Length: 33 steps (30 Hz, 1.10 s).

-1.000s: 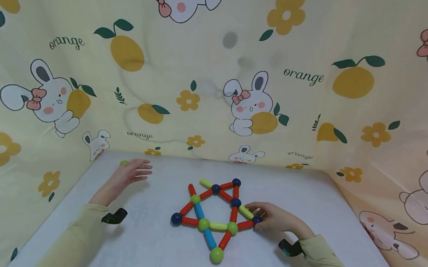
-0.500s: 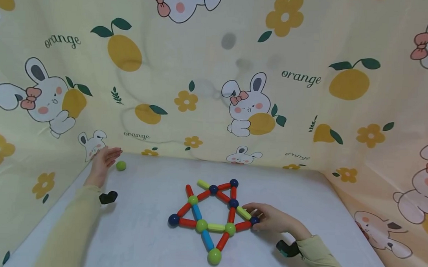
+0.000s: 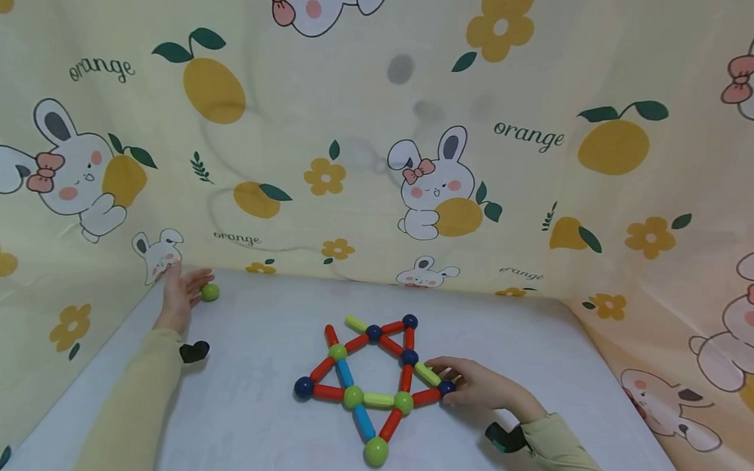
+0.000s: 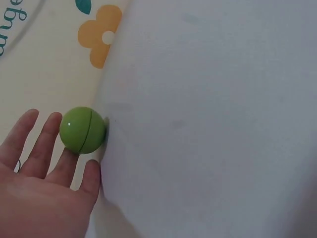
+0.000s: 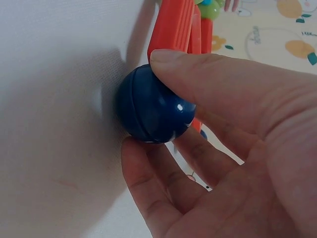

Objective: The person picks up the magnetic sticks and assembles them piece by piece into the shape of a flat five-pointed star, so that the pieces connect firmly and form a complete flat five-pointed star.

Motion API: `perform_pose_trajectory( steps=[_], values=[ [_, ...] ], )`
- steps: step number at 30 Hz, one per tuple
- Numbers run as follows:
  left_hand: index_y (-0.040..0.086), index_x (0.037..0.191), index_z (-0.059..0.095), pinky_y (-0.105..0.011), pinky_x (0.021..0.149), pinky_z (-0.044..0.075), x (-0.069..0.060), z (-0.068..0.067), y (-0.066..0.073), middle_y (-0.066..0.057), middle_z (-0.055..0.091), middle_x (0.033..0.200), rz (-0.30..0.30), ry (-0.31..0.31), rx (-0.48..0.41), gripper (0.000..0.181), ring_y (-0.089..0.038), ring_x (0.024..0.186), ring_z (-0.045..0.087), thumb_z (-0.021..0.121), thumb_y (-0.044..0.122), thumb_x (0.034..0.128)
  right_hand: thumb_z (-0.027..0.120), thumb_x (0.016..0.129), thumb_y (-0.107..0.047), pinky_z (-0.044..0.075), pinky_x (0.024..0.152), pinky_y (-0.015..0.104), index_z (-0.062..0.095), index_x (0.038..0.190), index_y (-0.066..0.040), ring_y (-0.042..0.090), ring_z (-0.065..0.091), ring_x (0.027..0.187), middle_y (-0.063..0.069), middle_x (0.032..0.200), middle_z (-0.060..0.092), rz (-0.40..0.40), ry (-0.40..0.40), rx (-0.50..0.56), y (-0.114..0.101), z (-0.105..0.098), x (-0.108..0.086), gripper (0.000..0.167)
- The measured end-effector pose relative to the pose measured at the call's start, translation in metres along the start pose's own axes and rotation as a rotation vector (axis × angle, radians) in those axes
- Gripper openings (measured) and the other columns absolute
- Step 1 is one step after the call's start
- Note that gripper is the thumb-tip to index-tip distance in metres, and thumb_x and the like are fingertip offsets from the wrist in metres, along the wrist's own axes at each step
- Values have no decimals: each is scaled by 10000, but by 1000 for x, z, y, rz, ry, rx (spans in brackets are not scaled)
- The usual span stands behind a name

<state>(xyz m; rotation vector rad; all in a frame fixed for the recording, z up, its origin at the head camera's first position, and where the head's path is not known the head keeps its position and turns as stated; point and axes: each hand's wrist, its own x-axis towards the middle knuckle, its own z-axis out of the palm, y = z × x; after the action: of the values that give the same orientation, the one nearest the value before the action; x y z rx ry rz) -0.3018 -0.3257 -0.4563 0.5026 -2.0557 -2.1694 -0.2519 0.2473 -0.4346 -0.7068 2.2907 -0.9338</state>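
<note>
At the far left of the table, a loose green ball point(image 3: 210, 293) sits beside the fingers of my left hand point(image 3: 176, 299). The left wrist view shows those fingers spread and fairly straight, with the green ball point(image 4: 82, 130) against their tips. My right hand point(image 3: 487, 388) pinches a dark blue ball point(image 5: 154, 105) at the right point of a star-shaped magnetic construction. A red rod point(image 5: 172, 27) runs from this ball, under the thumb's tip. Red, blue and yellow-green rods point(image 3: 379, 400) join green and dark blue balls in the star, which lies flat.
At the star's upper left, a red rod point(image 3: 330, 334) and a yellow-green rod point(image 3: 355, 324) each have one loose end. A patterned cloth point(image 3: 355, 158) stands behind and beside the white table point(image 3: 252, 425). Each wrist wears a black device point(image 3: 195, 352).
My left hand has moved left and back to the green ball, then slightly closer to it. My right hand stays at the dark blue ball. The head view has shifted slightly.
</note>
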Motion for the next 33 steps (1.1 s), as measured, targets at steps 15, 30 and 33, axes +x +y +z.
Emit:
perform_pose_trajectory(
  steps=[15,30,33],
  values=[
    [-24,1322,490,-493,1000,385,3,8,-24,-228,472,1322,176,-83,533,415,-377,1179,441,580,-16,917,735,838,-94,521,847,414,514,1353,-126,257,565,1018,85,1208,582,-10,4,5,2,1,1,561],
    [-54,1274,534,-332,849,524,-19,98,-14,-227,551,1253,242,-271,433,392,-330,1068,581,636,70,915,731,842,-99,520,847,412,512,1356,-127,257,565,1019,83,1209,582,-22,3,-5,3,0,0,559],
    [-51,1284,529,-309,837,531,-28,118,-17,-224,548,1256,172,-315,372,392,-309,1068,581,622,69,923,727,849,-108,517,857,408,509,1359,-138,255,566,1032,78,1220,580,-24,0,-1,4,0,1,556]
  ],
)
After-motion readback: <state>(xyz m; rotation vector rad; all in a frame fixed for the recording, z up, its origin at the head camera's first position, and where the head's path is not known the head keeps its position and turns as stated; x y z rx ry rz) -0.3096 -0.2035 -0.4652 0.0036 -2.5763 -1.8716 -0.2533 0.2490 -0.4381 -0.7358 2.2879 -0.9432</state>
